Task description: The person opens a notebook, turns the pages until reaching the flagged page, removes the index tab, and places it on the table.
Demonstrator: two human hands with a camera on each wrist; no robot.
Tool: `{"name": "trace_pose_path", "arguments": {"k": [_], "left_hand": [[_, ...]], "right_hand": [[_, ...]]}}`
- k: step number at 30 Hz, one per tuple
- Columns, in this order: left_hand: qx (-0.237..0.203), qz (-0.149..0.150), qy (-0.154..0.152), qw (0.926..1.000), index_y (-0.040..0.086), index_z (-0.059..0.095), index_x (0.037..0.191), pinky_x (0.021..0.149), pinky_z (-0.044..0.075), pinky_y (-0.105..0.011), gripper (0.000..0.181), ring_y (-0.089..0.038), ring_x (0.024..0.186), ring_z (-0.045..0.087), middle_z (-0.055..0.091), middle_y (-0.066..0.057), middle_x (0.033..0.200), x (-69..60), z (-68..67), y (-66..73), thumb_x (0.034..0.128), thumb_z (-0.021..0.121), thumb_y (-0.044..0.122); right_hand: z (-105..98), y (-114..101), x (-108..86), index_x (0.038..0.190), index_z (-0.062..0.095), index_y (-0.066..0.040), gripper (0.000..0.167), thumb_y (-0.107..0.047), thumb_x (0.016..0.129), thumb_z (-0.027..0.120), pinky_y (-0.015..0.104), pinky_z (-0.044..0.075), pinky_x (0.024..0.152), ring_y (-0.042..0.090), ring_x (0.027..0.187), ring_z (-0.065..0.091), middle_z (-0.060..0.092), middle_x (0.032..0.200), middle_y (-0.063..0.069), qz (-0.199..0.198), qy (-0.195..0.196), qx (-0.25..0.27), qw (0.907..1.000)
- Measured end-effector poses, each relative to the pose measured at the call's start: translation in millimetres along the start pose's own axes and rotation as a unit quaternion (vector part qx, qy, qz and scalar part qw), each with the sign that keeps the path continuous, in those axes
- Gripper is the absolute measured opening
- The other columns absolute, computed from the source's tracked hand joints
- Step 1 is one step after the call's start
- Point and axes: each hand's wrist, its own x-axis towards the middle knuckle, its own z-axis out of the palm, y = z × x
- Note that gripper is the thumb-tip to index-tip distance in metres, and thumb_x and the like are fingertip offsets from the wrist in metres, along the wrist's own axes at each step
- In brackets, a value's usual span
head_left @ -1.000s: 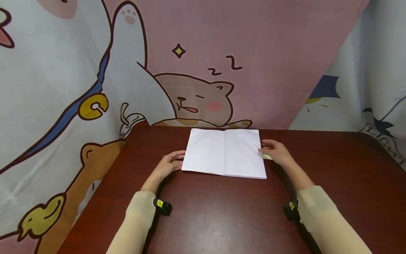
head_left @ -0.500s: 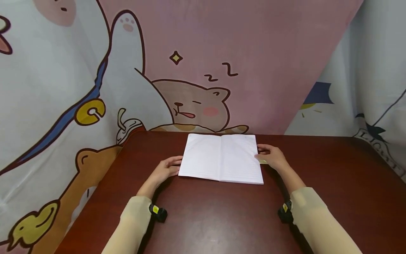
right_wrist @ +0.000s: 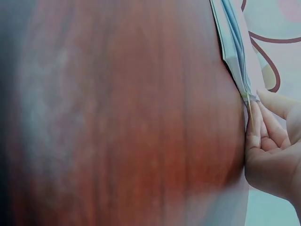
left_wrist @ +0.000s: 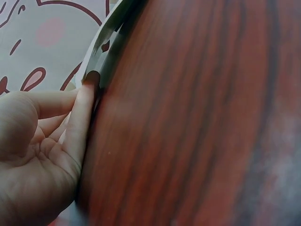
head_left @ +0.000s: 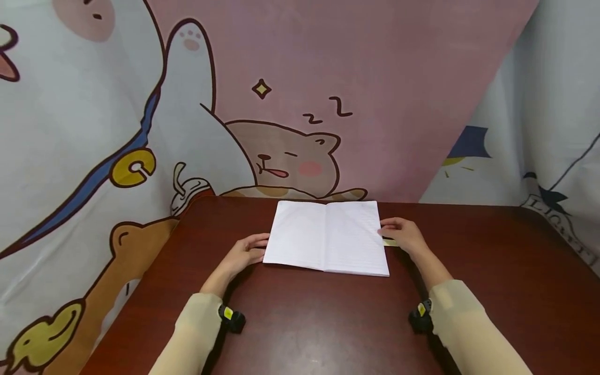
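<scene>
An open notebook (head_left: 302, 234) with white, faintly lined pages lies flat near the table's back edge. My left hand (head_left: 239, 256) holds its left edge; in the left wrist view the thumb and a finger of that hand (left_wrist: 42, 150) meet at the page edges. At the right edge, my right hand (head_left: 407, 238) pinches the pages, thumb on top. A pale yellow strip (head_left: 390, 242) sticks out from under the right side, beside that hand. The right wrist view shows the right hand (right_wrist: 277, 146) with fingers beneath the layered pages (right_wrist: 230, 42).
The dark red-brown wooden table (head_left: 319, 323) extends around the notebook. Behind it hangs a cloth (head_left: 375, 78) with cartoon animals. Black wrist devices (head_left: 233, 319) sit at both cream sleeves (head_left: 194, 328).
The camera view has tilted, so the notebook and hands appear slightly lower. The notebook remains open, with both hands at its edges. The yellow strip stays beside the right hand.
</scene>
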Motion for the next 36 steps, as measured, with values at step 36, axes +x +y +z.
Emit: {"name": "trace_pose_path", "arguments": {"k": [36], "left_hand": [[0.001,0.013,-0.023,0.9997,0.004,0.046,0.147,0.084,0.056,-0.02,0.048,-0.015,0.109,0.066,0.053,-0.024,0.143,-0.8,-3.1,-3.2,0.0994,0.053,-0.001]], "right_hand": [[1.9,-2.5,-3.0,0.118,0.066,0.004,0.038,-0.028,0.097,0.065,0.033,0.044,0.077,0.033,0.104,0.054,0.06,0.127,0.026,0.008,0.013,-0.047,0.9988]]}}
